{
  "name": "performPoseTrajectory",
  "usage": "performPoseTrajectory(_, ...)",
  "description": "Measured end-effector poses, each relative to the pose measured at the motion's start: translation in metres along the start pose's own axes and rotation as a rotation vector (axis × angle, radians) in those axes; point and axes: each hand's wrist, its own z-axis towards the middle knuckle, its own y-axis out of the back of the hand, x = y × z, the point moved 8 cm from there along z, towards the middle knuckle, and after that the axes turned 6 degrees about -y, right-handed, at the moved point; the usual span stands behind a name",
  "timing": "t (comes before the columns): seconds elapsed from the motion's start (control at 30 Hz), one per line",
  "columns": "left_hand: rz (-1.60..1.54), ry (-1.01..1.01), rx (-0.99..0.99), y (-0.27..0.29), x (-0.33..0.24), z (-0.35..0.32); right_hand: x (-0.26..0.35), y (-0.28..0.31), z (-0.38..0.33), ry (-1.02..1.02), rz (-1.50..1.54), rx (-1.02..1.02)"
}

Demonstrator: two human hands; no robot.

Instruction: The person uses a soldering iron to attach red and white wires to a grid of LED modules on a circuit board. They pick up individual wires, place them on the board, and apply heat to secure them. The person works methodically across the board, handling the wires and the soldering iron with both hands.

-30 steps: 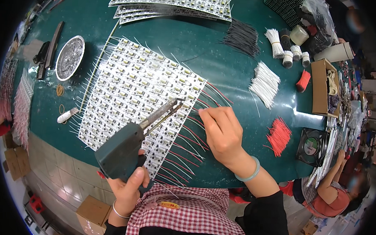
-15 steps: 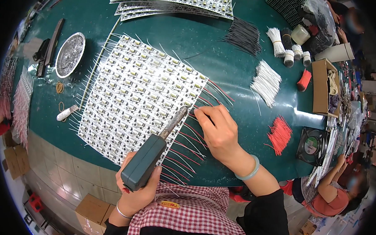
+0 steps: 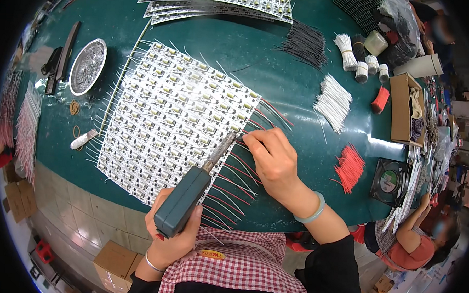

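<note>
Lying on a green tabletop [image 3: 307, 155], a white circuit-board sheet [image 3: 163, 106] has a dark soldering gun [image 3: 182, 202] over its right edge, clamped in the left hand's grip [image 3: 181, 241]; the right hand's grip [image 3: 275, 161] is pinched together beside the tip, contents indistinct.

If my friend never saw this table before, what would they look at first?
Probably the big white board, crowded with tiny parts, left of the middle of the picture on the green table. Next, the dark green soldering gun in the left hand, its tip near the board's right edge, close to the right hand. Then the bright red wire pile to the right, with the white wire pile farther up.
</note>
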Motion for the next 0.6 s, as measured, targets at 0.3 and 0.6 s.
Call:
performPoseTrajectory(0.3, -0.012, 0.016, 0.004, -0.0036, -0.0013, 0.0027, 0.0023, -0.0001, 0.0017, 0.013, -0.022, 0.017)
performPoseTrajectory(0.6, 0.03, -0.009, 0.02, -0.0031, 0.0024, -0.003, 0.0037, -0.0006, 0.0024, 0.026, -0.035, -0.004)
